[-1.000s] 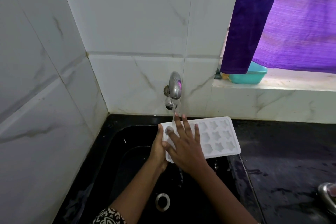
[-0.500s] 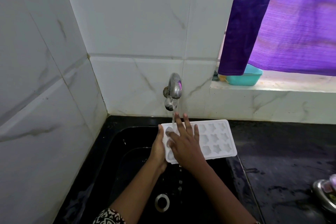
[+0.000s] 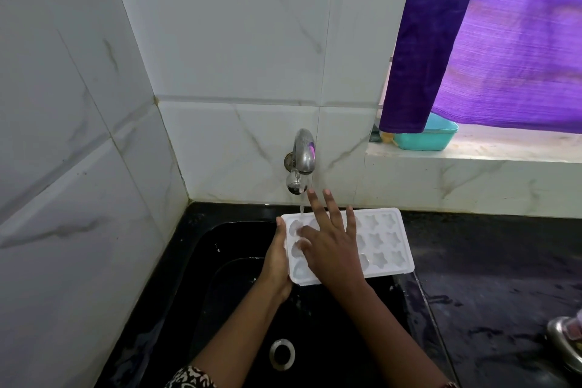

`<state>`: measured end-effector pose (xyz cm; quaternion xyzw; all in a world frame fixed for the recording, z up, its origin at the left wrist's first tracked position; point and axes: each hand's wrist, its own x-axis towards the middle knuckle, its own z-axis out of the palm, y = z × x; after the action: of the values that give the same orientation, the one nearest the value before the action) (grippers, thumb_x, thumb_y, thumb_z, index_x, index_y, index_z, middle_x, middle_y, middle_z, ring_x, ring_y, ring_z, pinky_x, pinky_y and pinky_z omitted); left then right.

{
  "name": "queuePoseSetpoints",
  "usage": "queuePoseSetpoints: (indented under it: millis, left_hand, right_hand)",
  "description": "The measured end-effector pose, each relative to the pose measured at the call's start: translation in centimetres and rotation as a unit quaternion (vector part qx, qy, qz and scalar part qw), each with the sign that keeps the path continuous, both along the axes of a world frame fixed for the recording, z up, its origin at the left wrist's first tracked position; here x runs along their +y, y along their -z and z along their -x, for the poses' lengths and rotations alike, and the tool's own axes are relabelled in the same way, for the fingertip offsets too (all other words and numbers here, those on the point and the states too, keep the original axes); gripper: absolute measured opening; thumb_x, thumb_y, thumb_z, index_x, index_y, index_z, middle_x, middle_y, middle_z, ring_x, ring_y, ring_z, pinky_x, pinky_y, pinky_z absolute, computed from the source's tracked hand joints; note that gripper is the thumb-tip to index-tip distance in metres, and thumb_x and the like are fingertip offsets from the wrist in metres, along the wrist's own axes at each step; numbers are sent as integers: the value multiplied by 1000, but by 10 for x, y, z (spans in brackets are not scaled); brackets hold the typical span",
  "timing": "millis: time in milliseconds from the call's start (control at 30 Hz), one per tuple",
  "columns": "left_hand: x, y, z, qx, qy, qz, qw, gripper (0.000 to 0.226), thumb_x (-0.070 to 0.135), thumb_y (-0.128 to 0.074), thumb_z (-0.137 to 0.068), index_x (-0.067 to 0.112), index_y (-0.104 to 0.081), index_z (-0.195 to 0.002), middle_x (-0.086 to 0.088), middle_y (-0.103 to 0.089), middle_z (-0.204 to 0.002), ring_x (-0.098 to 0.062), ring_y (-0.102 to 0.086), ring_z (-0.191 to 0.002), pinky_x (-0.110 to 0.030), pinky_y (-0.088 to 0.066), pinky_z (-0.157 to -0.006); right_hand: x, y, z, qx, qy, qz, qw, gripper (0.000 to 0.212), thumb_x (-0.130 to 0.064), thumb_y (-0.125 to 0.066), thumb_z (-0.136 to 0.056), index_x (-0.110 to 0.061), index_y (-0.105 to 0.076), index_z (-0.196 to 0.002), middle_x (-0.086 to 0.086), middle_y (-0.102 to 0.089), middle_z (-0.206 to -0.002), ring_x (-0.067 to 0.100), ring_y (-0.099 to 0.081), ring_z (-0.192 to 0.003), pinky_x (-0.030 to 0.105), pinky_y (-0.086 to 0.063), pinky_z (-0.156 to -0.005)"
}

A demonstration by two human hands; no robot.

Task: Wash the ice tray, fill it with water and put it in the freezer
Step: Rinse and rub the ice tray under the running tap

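The left hand (image 3: 277, 264) grips the ice tray (image 3: 384, 242) by its short end at 9 o'clock, thumb over the rim; the fingers below are hidden. The right hand (image 3: 333, 249) lies flat and open on the left half of the moulds, fingers spread wide. Compared with 1 second ago, these fingers have fanned out more and now reach past the far rim. I think the rubbing goes on and the washing step is not finished. The tray is held about level over the black sink (image 3: 195, 261), its 3 o'clock end at the edge of the worktop (image 3: 488, 261). From the tap (image 3: 302, 154) at 12 o'clock a thin stream (image 3: 301, 209) falls into the corner mould. Filling and the freezer are not yet done
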<state>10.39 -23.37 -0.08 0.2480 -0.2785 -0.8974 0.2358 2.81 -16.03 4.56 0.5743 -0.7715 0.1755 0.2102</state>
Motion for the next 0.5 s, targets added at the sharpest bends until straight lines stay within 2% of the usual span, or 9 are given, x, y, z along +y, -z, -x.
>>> queuePoseSetpoints:
  millis: [133,233,300,367,433,500]
  left_hand:
    - [0,-2,2,0,-12,3,1000,67,68,-43,-79,15,-77,-102,-20,-67,-120,-37,-67,-107,-44,-58,-79]
    - [-1,-2,3,-11,-23,13,1000,67,68,-43,-80,16,-71,-113,-19,-68,-118,-35,-67,-108,-44,-57,-82]
    - [-3,-1,1,-23,-24,17,999,68,69,-39,-84,16,-64,-121,-18,-68,-119,-34,-66,-109,-44,-57,-83]
    - [-2,-2,-2,-16,-13,13,1000,72,69,-39,-83,14,-68,-119,-20,-67,-121,-36,-66,-109,-44,-58,-80]
    - [2,-1,-1,-5,-2,17,1000,73,70,-39,-80,13,-76,-107,-20,-69,-117,-35,-68,-105,-43,-59,-74]
    - [1,1,-1,-6,-9,30,999,70,69,-41,-79,15,-75,-107,-19,-70,-114,-32,-69,-103,-39,-60,-72]
  right_hand:
    - [-1,-2,-3,-29,12,16,999,20,-27,-82,-62,-26,-65,-72,8,-36,-150,32,-28,-139,58,-23,-107]
    - [-2,2,-10,-55,-17,-8,998,20,-22,-70,-70,-26,-68,-89,9,-23,-155,33,-15,-143,62,-24,-107]
    - [-1,5,-8,-95,-54,-44,993,29,-23,-52,-79,-26,-65,-104,3,-2,-158,27,7,-145,57,-10,-113]
    - [2,2,0,-121,-58,-60,989,32,-28,-43,-81,-30,-63,-105,0,6,-158,23,18,-143,51,6,-113]
    - [2,-1,1,-107,-43,-40,993,26,-32,-45,-81,-29,-67,-93,4,-4,-158,26,8,-145,55,1,-112]
    - [1,1,-7,-92,-44,-31,994,28,-36,-43,-82,-27,-66,-95,3,-7,-158,24,3,-146,54,-2,-113]
